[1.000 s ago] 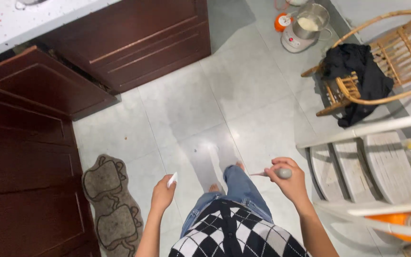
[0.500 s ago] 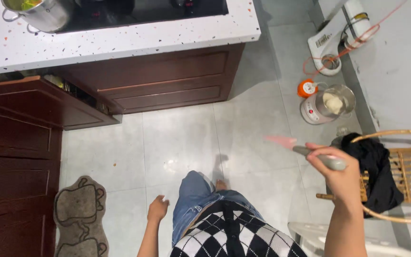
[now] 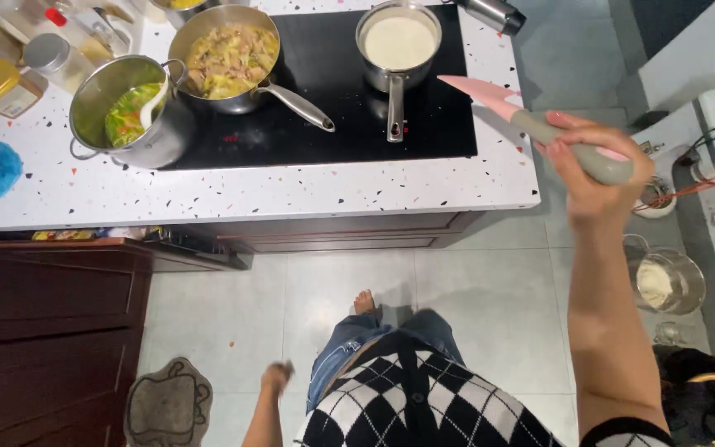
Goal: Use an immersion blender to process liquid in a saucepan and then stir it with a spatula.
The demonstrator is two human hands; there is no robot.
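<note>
Holding a spatula (image 3: 531,124) in our right hand (image 3: 593,170), we see its grip wrapped firmly around the grey-green handle, with the flat pink blade pointing left and far, raised above the right edge of the speckled white desk (image 3: 291,194) just beside the black cooktop (image 3: 324,91). A small saucepan (image 3: 396,45) of pale liquid sits on the cooktop near the blade tip, and a pan (image 3: 229,54) of cooked food stands further left. Our left hand (image 3: 276,378) hangs low over the tiled floor (image 3: 473,298), blurred, so we cannot tell its grip.
</note>
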